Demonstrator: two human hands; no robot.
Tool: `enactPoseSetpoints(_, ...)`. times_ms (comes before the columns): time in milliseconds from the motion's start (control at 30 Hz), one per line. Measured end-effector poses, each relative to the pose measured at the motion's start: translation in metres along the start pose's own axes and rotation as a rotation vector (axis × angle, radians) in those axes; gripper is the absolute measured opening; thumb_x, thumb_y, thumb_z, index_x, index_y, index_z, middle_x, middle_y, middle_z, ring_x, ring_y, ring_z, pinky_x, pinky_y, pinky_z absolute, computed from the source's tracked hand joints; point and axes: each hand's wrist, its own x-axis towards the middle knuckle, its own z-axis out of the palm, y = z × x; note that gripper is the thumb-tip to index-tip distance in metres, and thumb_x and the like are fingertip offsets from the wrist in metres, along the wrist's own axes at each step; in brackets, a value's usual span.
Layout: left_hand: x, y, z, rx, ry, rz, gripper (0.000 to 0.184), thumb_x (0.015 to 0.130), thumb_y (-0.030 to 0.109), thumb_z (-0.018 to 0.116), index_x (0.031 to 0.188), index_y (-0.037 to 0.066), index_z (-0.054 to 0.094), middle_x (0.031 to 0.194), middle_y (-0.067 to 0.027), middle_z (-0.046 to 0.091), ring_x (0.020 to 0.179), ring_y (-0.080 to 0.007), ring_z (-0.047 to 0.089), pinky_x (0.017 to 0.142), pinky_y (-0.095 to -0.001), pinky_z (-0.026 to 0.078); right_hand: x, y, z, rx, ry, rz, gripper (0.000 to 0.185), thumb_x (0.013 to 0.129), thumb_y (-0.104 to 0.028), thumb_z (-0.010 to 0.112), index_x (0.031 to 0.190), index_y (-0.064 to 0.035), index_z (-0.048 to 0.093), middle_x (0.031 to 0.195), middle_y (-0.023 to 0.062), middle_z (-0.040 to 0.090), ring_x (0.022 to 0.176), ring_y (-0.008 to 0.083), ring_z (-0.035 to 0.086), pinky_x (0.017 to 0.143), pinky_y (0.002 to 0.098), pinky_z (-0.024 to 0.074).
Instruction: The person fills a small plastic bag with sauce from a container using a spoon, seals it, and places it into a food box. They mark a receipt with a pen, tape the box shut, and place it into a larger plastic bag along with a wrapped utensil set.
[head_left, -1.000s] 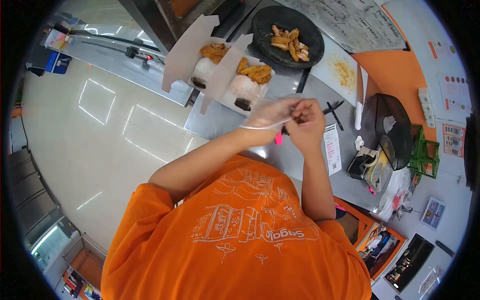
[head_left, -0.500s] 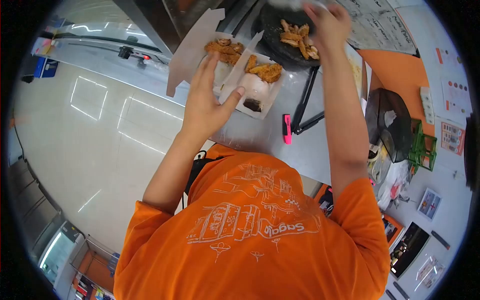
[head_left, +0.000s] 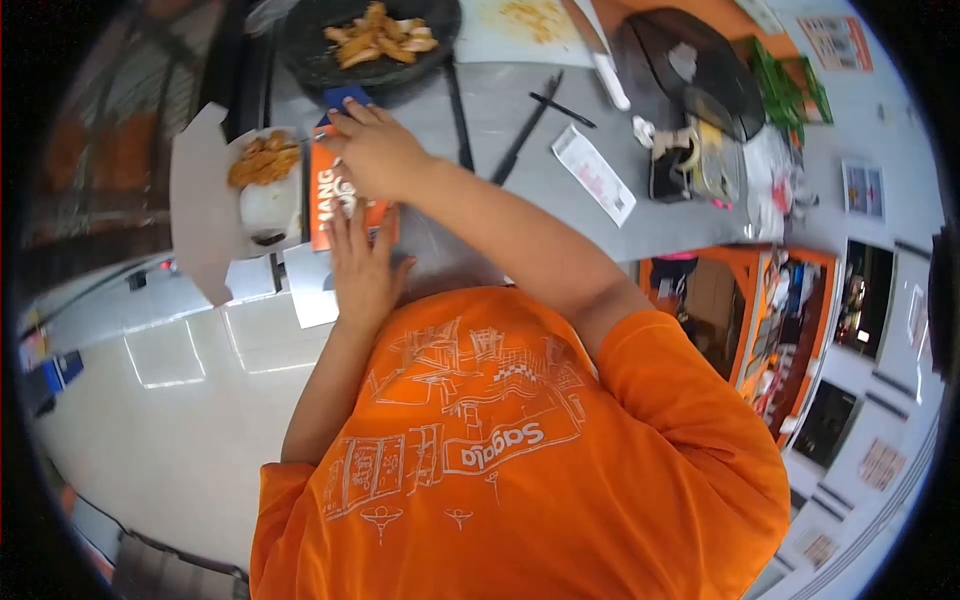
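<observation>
A takeaway food box (head_left: 323,190) with an orange lid, white lettering and a blue end lies closed under both my hands. My left hand (head_left: 362,265) rests on its near part, fingers straight and spread. Across the far end, my right hand (head_left: 375,150) has its bent fingers over the lid's blue edge. To the left, an open takeaway box (head_left: 200,200) holds fried chicken (head_left: 263,160), white rice (head_left: 268,205) and a dark item at its near end. Beyond the hands sits a dark round bowl (head_left: 300,45) with chicken pieces (head_left: 380,38).
On the metal counter (head_left: 440,250) lie black tongs (head_left: 458,120), a black pen (head_left: 562,110) and a printed slip (head_left: 593,175). A white-handled knife (head_left: 610,80) rests by a white cutting board (head_left: 480,40). A dark mesh cover (head_left: 650,50) and tape dispenser (head_left: 675,165) stand to the right.
My right hand has come from over the bowl down to the box. One of the two open boxes is now closed, with my left hand on it. The view has turned and shifted right.
</observation>
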Motion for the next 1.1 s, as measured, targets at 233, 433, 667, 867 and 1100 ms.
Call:
enactPoseSetpoints(233, -0.011, -0.004, -0.031, -0.060, 0.024, 0.103, 0.087, 0.080, 0.028, 0.083, 0.156, 0.014, 0.043, 0.166, -0.0177, 0.030, 0.156, -0.0461, 0.016, 0.122, -0.0659, 0.012, -0.140, 0.102, -0.025, 0.253, 0.729, 0.370, 0.023, 0.081, -0.005, 0.072, 0.104, -0.0080, 0.071, 0.106, 0.0105, 0.073, 0.095, 0.0298, 0.068, 0.085, 0.0412, 0.0543)
enactPoseSetpoints(433, 0.013, 0.057, -0.048, -0.143, 0.376, 0.371, 0.076, 0.084, 0.024, 0.078, 0.151, 0.010, 0.047, 0.161, -0.0296, 0.034, 0.153, -0.0515, 0.022, 0.121, -0.0651, 0.013, -0.214, 0.295, -0.043, -0.137, 0.456, 0.576, 0.028, 0.083, -0.008, 0.068, 0.110, -0.0068, 0.074, 0.108, 0.0136, 0.072, 0.098, 0.0344, 0.067, 0.093, 0.0439, 0.0537)
enactPoseSetpoints(667, 0.055, 0.160, 0.017, -0.333, 0.299, 0.358, 0.066, 0.086, 0.017, 0.076, 0.146, 0.004, 0.052, 0.159, -0.0280, 0.037, 0.147, -0.0464, 0.037, 0.120, -0.0553, 0.027, -0.215, 0.337, -0.087, -0.205, -0.171, 0.455, 0.026, 0.081, -0.020, 0.072, 0.103, -0.0071, 0.075, 0.104, 0.0159, 0.073, 0.098, 0.0372, 0.069, 0.089, 0.0480, 0.0562)
enactPoseSetpoints(867, 0.056, 0.232, 0.083, -0.542, -0.062, 0.094, 0.064, 0.093, 0.020, 0.071, 0.148, -0.002, 0.048, 0.147, -0.0230, 0.051, 0.125, -0.0368, 0.059, 0.105, -0.0440, 0.047, -0.309, 0.278, -0.141, 0.641, 0.045, 0.711, 0.026, 0.081, -0.018, 0.082, 0.074, -0.0019, 0.063, 0.066, 0.0124, 0.068, 0.055, 0.0174, 0.067, 0.050, 0.0322, 0.0519)
enactPoseSetpoints(1100, 0.052, 0.301, 0.146, -0.497, -0.500, -0.039, 0.039, 0.107, 0.034, 0.050, 0.110, 0.000, 0.068, 0.095, -0.0225, 0.071, 0.083, -0.0410, 0.067, 0.076, -0.0463, 0.053, -0.389, 0.171, -0.089, 1.162, 0.422, 0.894, 0.050, 0.101, -0.037, 0.068, 0.063, -0.0067, 0.053, 0.055, 0.0005, 0.052, 0.048, 0.0074, 0.047, 0.044, 0.0266, 0.0367)
